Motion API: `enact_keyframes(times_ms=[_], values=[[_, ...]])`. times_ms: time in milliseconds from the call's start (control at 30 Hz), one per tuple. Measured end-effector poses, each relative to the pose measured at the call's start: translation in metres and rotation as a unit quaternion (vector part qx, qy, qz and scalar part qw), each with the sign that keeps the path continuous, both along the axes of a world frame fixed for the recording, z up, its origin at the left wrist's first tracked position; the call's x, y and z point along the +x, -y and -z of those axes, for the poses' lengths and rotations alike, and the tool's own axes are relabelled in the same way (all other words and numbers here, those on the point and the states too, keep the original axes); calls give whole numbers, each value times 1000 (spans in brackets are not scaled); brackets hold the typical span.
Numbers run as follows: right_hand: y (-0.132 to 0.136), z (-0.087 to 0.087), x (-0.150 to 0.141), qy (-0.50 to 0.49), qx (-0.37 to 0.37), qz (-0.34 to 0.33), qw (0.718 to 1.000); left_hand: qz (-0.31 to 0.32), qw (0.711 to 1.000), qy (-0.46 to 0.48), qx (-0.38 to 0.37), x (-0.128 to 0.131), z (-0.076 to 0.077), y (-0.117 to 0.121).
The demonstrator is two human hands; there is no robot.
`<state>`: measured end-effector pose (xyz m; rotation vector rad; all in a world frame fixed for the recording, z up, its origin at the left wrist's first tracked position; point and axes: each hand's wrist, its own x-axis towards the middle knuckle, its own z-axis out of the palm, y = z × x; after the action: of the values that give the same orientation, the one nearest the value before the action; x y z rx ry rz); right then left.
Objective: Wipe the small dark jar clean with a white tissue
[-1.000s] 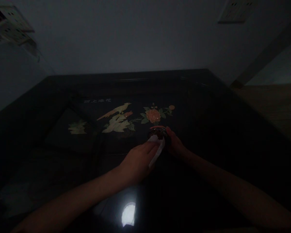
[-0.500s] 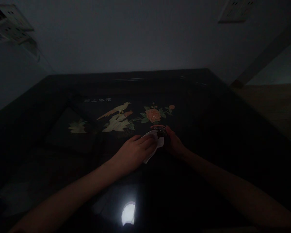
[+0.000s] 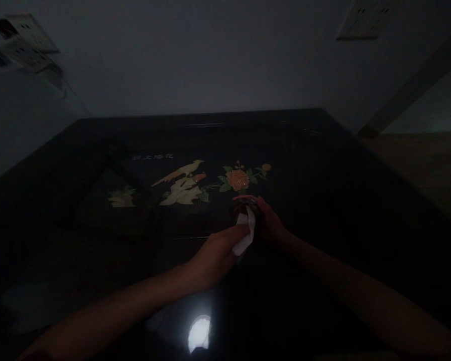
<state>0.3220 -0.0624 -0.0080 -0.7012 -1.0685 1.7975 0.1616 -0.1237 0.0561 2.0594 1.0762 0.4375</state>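
Observation:
In the dim head view, my left hand (image 3: 221, 250) pinches a white tissue or cloth (image 3: 243, 245). Its upper end reaches into or against a dark, shiny, round-rimmed vessel (image 3: 244, 201). My right hand (image 3: 271, 220) is wrapped around that vessel from the right, with fingertips showing along its far rim. Poor light keeps me from telling whether the vessel is a glass cup or a bowl. Both hands are over a glossy black tabletop (image 3: 270, 291), and the vessel's lower part is lost in the dark.
Inlaid in the tabletop are a pale bird (image 3: 184, 171), an orange flower (image 3: 237, 179) and some characters. A bright light reflection (image 3: 199, 333) shows near the front. The table meets a grey wall (image 3: 210, 60) with sockets (image 3: 364, 17) on it. Wooden floor (image 3: 417, 155) lies to the right.
My left hand has moved down and turned, so the tissue now stands more upright at the vessel's near side or mouth. My right hand stays about where it was, still around the vessel.

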Motion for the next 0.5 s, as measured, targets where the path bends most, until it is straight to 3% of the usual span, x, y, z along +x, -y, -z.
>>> enact_keyframes(times_ms=[67, 167, 333, 500], values=[[0, 0, 0, 1, -6, 5, 1000, 9, 1000, -10, 22, 1, 4, 1], [1, -3, 0, 5, -20, 8, 1000, 41, 986, -103, 124, 2, 13, 4], [0, -9, 0, -16, -51, 7, 999, 83, 918, -269, 279, 1, 22, 6], [-3, -10, 1, -44, -99, -8, 994, 128, 888, -295, 328, -17, 16, -10]])
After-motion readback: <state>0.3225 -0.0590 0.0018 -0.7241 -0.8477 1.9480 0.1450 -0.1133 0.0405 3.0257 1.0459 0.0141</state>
